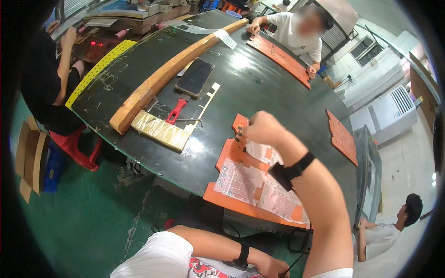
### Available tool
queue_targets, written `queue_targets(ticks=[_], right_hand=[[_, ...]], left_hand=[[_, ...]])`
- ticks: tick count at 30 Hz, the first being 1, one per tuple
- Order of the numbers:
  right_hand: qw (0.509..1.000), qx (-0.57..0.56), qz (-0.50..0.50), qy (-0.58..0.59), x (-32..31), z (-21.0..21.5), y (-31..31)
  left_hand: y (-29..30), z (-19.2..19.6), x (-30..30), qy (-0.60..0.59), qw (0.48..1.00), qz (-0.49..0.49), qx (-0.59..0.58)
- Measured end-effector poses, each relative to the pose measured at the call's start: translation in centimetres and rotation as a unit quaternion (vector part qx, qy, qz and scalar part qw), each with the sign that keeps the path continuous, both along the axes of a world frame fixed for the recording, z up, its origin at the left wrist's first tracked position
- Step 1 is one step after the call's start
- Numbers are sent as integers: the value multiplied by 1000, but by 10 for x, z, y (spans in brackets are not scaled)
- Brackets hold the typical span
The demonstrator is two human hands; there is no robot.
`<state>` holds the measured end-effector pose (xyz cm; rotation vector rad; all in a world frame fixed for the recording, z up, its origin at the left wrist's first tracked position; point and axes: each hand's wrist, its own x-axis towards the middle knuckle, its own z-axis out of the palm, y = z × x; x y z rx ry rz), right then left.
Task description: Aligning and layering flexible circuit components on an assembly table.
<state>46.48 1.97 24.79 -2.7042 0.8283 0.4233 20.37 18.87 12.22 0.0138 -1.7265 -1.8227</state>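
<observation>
— Looking at the near edge of the dark table [259, 92]: what does the orange tray [227, 155] carry?
— A thin translucent sheet [245, 178] with a grid of cutouts, lying flat in it. The right hand [262, 129] is at the tray's far corner, fingers pinched together on a small dark piece too tiny to identify.
— And the left hand [271, 268]?
— Low by the lap, half cut off at the bottom; I cannot tell how its fingers stand.
— Anything else on the table?
— A long curved wooden beam [162, 76], a glossy black phone [194, 76], a red-handled tool [175, 112] and a shiny gold block [160, 129] toward the left edge.
</observation>
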Motion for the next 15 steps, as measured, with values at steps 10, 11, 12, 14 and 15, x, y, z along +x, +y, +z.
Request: queue_targets(ticks=[10, 11, 12, 14, 15], right_hand=[[983, 16, -181, -11, -146, 129, -170], [979, -29, -201, -10, -164, 141, -181], [974, -81, -213, 7, -181, 153, -193], [961, -136, -239, 27, -216, 176, -215], [951, -216, -217, 33, -234, 187, -225]], left_hand=[[-12, -19, -31, 42, 996, -69, 43], [-14, -13, -26, 43, 995, -86, 38], [-16, -7, -23, 40, 996, -72, 35], [-22, -5, -25, 35, 996, -76, 40], [-24, -7, -29, 34, 995, -93, 33]])
